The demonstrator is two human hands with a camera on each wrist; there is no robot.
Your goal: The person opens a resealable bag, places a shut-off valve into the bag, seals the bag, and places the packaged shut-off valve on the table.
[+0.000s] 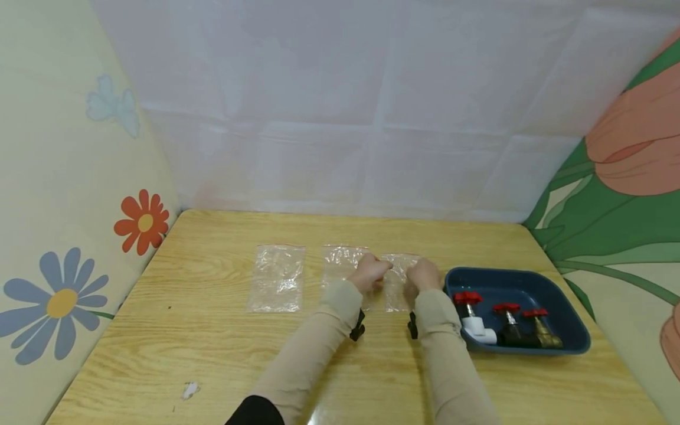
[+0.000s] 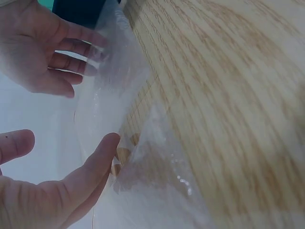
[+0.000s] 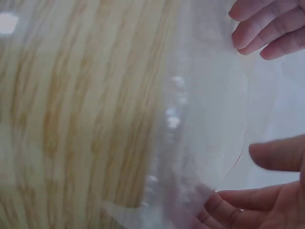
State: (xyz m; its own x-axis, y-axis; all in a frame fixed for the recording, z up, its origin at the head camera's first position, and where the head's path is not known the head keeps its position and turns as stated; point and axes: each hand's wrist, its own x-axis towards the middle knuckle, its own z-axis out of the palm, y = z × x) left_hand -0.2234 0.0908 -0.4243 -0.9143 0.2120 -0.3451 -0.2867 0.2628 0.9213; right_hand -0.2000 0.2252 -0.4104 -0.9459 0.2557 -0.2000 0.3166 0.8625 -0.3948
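Three clear plastic zip bags lie in a row on the wooden table: a left bag (image 1: 277,278), a middle bag (image 1: 336,265) and a right bag (image 1: 395,289). My left hand (image 1: 369,273) is over the middle bag's right side, its fingers extended near the gap between the two bags. Beside the right bag's right edge is my right hand (image 1: 424,275). In the right wrist view, its fingers (image 3: 252,202) touch the bag's edge, partly behind the film, and the thumb stands apart. Neither hand visibly pinches anything.
A dark blue basin (image 1: 499,273) stands to the right, near my right forearm. It holds a white valve (image 1: 475,327), a black valve (image 1: 511,333) and a brass valve (image 1: 544,333), each with a red handwheel. A white sheet (image 1: 340,118) hangs behind the table (image 1: 212,342).
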